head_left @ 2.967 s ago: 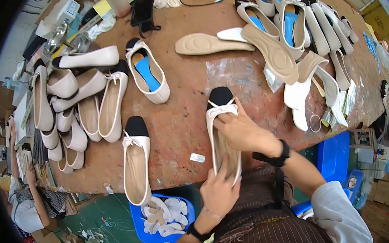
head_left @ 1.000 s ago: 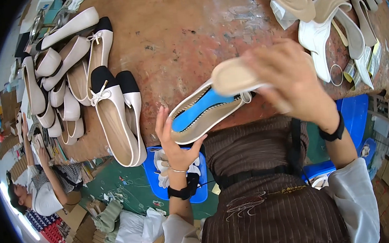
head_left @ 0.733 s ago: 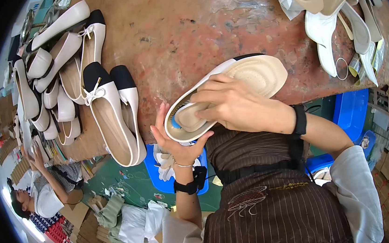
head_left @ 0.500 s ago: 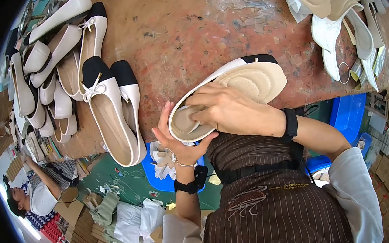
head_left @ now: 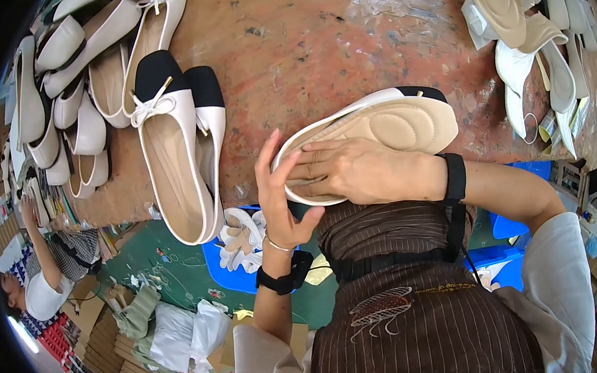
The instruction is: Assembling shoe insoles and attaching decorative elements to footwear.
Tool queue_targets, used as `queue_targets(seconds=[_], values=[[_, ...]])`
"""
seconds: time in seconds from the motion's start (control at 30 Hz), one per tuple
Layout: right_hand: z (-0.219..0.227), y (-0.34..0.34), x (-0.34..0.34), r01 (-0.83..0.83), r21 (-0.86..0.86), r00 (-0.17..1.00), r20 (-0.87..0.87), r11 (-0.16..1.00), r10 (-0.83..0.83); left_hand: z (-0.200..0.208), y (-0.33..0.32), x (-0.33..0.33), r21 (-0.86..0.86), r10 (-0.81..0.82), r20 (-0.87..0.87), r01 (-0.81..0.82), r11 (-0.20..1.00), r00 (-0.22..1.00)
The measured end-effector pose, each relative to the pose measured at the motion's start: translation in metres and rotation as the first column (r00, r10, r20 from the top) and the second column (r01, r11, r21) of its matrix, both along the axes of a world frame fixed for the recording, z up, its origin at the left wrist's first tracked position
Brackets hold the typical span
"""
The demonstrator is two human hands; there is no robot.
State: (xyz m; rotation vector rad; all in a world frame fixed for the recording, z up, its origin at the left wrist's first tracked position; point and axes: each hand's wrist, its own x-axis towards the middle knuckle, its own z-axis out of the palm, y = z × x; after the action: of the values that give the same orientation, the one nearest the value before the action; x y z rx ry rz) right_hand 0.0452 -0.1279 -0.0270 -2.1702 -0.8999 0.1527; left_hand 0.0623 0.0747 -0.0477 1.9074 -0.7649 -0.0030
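Observation:
A cream flat shoe with a black toe lies at the table's near edge, toe to the right. A beige padded insole rests on it, its front part over the toe opening and its rear part inside the shoe. My left hand cups the heel, thumb below and fingers along the outer side. My right hand lies over the insole with its fingers stretched flat into the heel part, pressing on it. The fingertips are partly hidden by the shoe's side.
A pair of bow-trimmed flat shoes stands left of my hands, with several more piled behind. Loose insoles and white pieces lie at the right. A blue bin is below the table edge. Another person works at far left.
My right fingers have gone from bent to flat on the insole, which lies lower in the shoe's heel. The shoe has shifted slightly right in view.

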Motion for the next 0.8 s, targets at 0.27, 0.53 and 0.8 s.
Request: queue_targets(seconds=[0.27,0.53,0.8], values=[[0.016,0.007,-0.024,0.219,-0.383,0.974,0.135,0.897,-0.180,-0.013,-0.012,-0.010,-0.057,0.146,-0.050,-0.149,0.987,0.988],[0.026,-0.024,-0.024,0.314,-0.229,0.948,0.031,0.921,-0.315,0.011,-0.037,-0.029,0.011,0.229,-0.066,-0.228,0.974,0.971],[0.043,-0.086,0.009,0.878,0.224,0.442,-0.035,0.424,-0.897,0.061,-0.098,-0.081,0.526,0.014,-0.102,0.042,0.849,0.995]])
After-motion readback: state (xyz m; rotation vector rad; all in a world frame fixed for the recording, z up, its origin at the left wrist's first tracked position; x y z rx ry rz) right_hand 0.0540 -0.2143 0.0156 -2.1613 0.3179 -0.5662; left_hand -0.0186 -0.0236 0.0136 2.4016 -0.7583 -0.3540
